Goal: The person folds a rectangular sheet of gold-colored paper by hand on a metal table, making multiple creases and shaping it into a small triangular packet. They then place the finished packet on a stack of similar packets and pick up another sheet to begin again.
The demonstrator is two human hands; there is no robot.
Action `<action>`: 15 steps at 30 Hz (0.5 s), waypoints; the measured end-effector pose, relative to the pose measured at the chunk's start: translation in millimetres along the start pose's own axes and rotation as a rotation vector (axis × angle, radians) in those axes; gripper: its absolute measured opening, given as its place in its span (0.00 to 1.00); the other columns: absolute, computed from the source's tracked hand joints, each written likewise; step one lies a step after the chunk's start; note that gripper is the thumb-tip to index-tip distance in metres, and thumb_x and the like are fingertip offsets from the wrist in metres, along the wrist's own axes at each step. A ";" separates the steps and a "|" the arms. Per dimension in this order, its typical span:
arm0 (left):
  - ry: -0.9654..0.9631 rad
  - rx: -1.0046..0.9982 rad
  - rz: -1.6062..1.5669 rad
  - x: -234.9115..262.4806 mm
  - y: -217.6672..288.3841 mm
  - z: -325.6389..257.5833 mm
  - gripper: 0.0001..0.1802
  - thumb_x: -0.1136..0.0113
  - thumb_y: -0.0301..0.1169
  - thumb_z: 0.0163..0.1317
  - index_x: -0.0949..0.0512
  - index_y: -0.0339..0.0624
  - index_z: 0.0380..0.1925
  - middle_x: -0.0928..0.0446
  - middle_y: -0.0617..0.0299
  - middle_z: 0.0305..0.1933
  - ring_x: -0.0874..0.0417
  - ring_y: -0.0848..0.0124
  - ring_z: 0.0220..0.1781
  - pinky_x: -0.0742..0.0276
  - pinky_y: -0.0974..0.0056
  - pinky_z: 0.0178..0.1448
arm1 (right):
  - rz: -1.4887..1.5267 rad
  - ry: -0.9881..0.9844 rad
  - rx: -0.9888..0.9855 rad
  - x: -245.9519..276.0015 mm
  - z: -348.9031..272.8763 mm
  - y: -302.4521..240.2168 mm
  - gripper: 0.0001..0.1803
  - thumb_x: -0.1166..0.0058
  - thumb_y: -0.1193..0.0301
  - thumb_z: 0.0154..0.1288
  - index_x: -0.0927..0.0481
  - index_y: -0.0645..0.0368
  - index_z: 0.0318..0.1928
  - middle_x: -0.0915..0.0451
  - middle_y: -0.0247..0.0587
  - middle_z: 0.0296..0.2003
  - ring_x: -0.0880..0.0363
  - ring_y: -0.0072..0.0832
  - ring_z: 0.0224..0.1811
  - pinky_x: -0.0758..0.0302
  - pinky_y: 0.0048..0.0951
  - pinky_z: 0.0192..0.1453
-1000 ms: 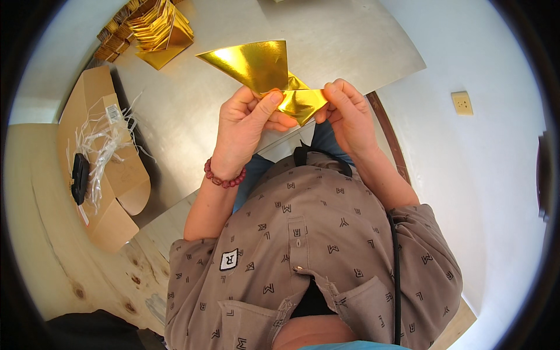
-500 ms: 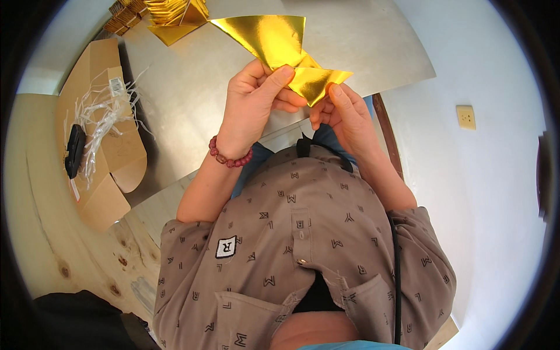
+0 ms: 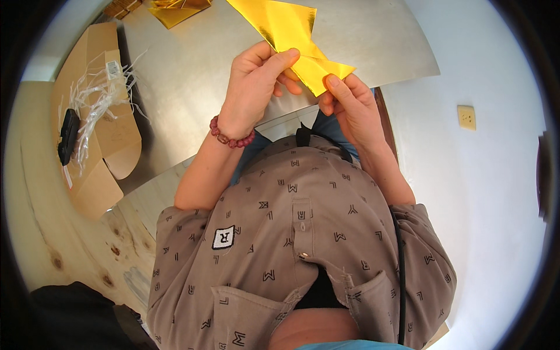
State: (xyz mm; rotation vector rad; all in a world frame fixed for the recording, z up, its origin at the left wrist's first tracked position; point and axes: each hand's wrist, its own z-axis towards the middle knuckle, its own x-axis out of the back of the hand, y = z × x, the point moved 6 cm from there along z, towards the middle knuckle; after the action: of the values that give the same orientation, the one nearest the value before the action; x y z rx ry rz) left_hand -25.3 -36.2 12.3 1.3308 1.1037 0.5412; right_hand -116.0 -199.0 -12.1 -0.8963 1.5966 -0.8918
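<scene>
Gold foil paper [image 3: 286,29], folded and narrow at its waist, is held up in both hands above the near edge of the metal table [image 3: 192,87]. At the far left, a black object [image 3: 68,137] lies at the outer side of an opened piece of brown cardboard [image 3: 119,149], which runs along the table's left side; a tangle of clear plastic strips [image 3: 96,114] spreads over the cardboard. Next, at the table's far left corner, come brown bundles [image 3: 121,7], partly cut off by the view, and just right of them, on the table's far part, folded gold pieces [image 3: 170,16]. Over the table's near edge, the left hand [image 3: 254,81], with a dark red bead bracelet [image 3: 224,137] at its wrist, pinches the paper's waist, thumb on top and fingers curled under. The right hand [image 3: 353,105], just past it along the same edge, pinches the lower end near its pointed right corner between thumb and bent fingers. Right of the table, a cream socket [image 3: 466,117] sits on the white wall [image 3: 461,186].
</scene>
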 end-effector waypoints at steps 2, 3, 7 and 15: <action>0.012 -0.017 -0.036 -3.4 -2.2 1.5 0.11 0.35 0.36 0.75 0.16 0.40 0.39 0.12 0.62 0.34 0.13 0.78 0.27 0.31 0.75 0.28 | 0.010 -0.004 -0.022 -0.8 0.3 -1.5 0.12 0.39 0.62 0.80 0.17 0.58 0.43 0.17 0.32 0.31 0.22 0.19 0.31 0.27 0.23 0.37; 0.015 -0.037 -0.048 -5.0 -2.4 1.7 0.11 0.35 0.36 0.76 0.16 0.40 0.39 0.12 0.62 0.34 0.13 0.78 0.27 0.31 0.75 0.28 | 0.009 -0.002 -0.040 -0.9 0.4 -2.5 0.12 0.39 0.62 0.80 0.17 0.58 0.43 0.17 0.32 0.31 0.22 0.19 0.31 0.27 0.23 0.37; 0.035 -0.092 0.034 -5.7 0.7 0.4 0.11 0.35 0.36 0.76 0.17 0.40 0.38 0.12 0.63 0.34 0.13 0.79 0.26 0.32 0.75 0.26 | 0.062 -0.014 -0.058 -7.6 -0.3 -3.0 0.11 0.39 0.63 0.80 0.16 0.59 0.44 0.17 0.31 0.32 0.22 0.19 0.31 0.27 0.23 0.38; 0.058 -0.104 -0.083 -7.2 1.3 -0.3 0.13 0.34 0.37 0.76 0.18 0.40 0.35 0.16 0.65 0.30 0.21 0.80 0.21 0.32 0.73 0.24 | -0.166 -0.065 0.006 -8.7 2.4 -4.0 0.11 0.37 0.65 0.79 0.16 0.60 0.47 0.18 0.30 0.32 0.23 0.16 0.31 0.27 0.22 0.39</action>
State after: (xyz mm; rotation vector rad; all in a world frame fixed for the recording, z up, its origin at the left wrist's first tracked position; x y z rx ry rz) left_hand -28.3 -41.8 15.8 1.1800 1.1574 0.5710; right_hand -111.7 -193.3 -5.3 -1.0553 1.4790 -0.9720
